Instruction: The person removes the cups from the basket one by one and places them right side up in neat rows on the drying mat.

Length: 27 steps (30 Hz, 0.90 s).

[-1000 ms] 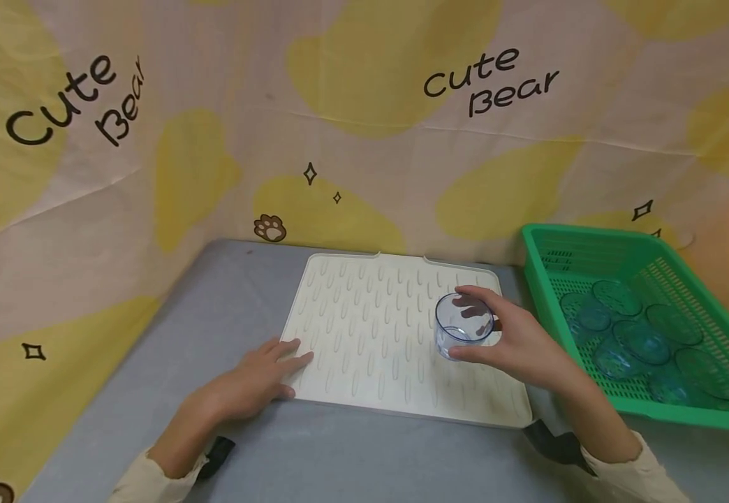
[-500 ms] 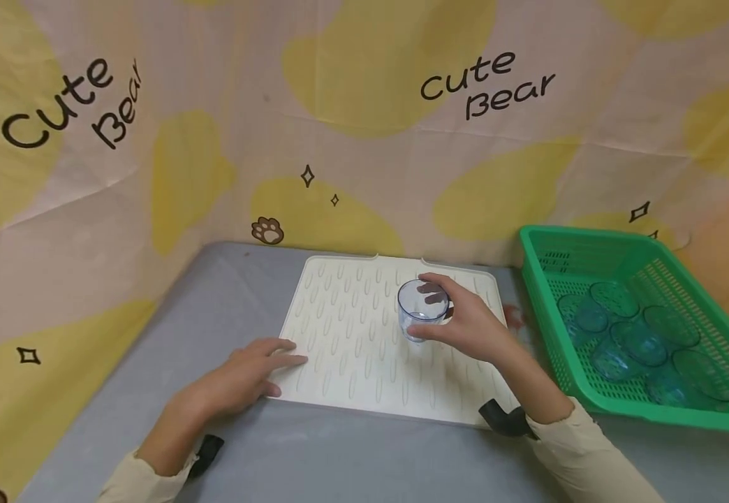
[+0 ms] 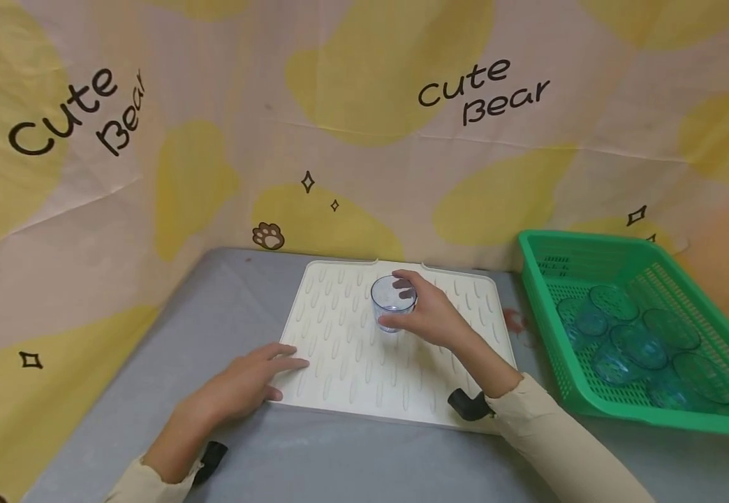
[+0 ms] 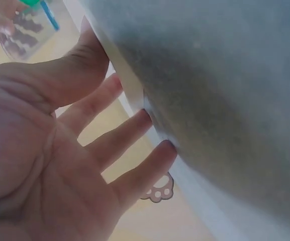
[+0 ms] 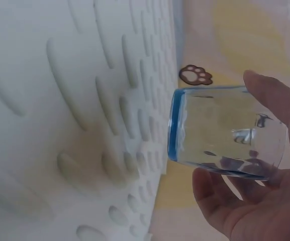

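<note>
My right hand (image 3: 430, 316) holds a clear drinking glass (image 3: 385, 306) by its side, thumb and fingers around opposite walls. The glass is upright over the middle of a white ribbed drying mat (image 3: 345, 381). In the right wrist view, the thick bluish base of the glass (image 5: 175, 125) faces the mat, seemingly a little apart from it. At the mat's left edge rests my left hand (image 3: 239, 383), its fingers spread and fairly straight. The left wrist view shows these fingertips (image 4: 145, 116) touching the mat's rim.
A green plastic basket (image 3: 685, 418) stands on the right of the grey table (image 3: 314, 454), with several clear glasses (image 3: 641, 347) inside. A patterned cloth (image 3: 371, 161) hangs directly behind the mat and along the left side.
My right hand has carried the glass leftward and slightly farther back, from the mat's right part to its middle. The left hand has stayed almost still at the mat's edge.
</note>
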{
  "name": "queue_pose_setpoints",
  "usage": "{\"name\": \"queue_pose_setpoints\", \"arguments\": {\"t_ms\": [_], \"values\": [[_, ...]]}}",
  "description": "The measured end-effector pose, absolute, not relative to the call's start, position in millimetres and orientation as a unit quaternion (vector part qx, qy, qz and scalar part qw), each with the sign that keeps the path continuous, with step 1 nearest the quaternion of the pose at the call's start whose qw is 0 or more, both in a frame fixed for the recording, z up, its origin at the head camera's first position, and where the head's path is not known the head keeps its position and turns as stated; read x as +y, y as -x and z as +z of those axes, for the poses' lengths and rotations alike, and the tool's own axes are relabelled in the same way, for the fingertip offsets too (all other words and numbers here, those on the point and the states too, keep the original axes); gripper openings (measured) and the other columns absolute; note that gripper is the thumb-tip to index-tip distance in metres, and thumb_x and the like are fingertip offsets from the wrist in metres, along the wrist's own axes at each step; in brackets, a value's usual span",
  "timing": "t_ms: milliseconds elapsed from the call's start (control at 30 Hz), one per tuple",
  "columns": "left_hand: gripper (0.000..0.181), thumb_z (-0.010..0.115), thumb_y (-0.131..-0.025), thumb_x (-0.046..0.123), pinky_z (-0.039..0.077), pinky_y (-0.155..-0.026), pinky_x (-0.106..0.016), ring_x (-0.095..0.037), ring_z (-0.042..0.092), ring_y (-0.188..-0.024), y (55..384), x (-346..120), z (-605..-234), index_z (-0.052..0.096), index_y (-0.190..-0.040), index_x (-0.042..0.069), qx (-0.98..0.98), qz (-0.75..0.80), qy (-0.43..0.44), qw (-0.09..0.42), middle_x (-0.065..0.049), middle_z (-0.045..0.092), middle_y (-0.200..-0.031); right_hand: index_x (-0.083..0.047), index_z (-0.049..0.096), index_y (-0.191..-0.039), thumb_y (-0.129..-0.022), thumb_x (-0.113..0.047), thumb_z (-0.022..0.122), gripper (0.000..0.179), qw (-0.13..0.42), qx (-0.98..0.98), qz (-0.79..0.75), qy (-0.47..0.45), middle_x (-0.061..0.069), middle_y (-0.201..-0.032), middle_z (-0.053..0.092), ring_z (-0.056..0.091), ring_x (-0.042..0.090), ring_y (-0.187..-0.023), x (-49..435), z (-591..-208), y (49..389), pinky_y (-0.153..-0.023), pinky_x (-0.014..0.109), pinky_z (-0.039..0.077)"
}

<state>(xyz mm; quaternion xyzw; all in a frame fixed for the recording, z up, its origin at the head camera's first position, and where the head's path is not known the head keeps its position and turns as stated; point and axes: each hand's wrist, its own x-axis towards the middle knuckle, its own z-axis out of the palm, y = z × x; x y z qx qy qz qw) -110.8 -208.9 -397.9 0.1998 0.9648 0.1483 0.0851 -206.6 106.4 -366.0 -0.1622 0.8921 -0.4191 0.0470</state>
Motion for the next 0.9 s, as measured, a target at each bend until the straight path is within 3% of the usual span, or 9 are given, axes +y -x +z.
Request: {"name": "queue_pose_setpoints", "arguments": {"t_ms": [533, 900], "values": [[0.056, 0.079, -0.081, 0.013, 0.051, -0.09, -0.051, -0.029, 0.062, -0.122, 113, -203, -396, 0.063, -0.133, 0.027, 0.975, 0.088, -0.194, 0.063, -0.005, 0.059, -0.136, -0.014, 0.041, -0.149, -0.075, -0.024, 0.088, 0.088, 0.061, 0.891, -0.427, 0.144, 0.008, -0.145, 0.055, 0.053, 0.028, -0.135, 69, -379, 249, -0.108, 0.046, 0.045], [0.058, 0.078, -0.082, 0.013, 0.047, -0.093, -0.056, -0.031, 0.061, -0.122, 111, -200, -396, 0.062, -0.136, 0.027, 0.977, 0.085, -0.184, 0.072, -0.005, 0.058, -0.138, -0.013, 0.047, -0.143, -0.071, -0.02, 0.09, 0.084, 0.062, 0.889, -0.431, 0.14, 0.01, -0.141, 0.059, 0.057, 0.029, -0.131, 60, -386, 259, -0.108, 0.043, 0.045]]}}
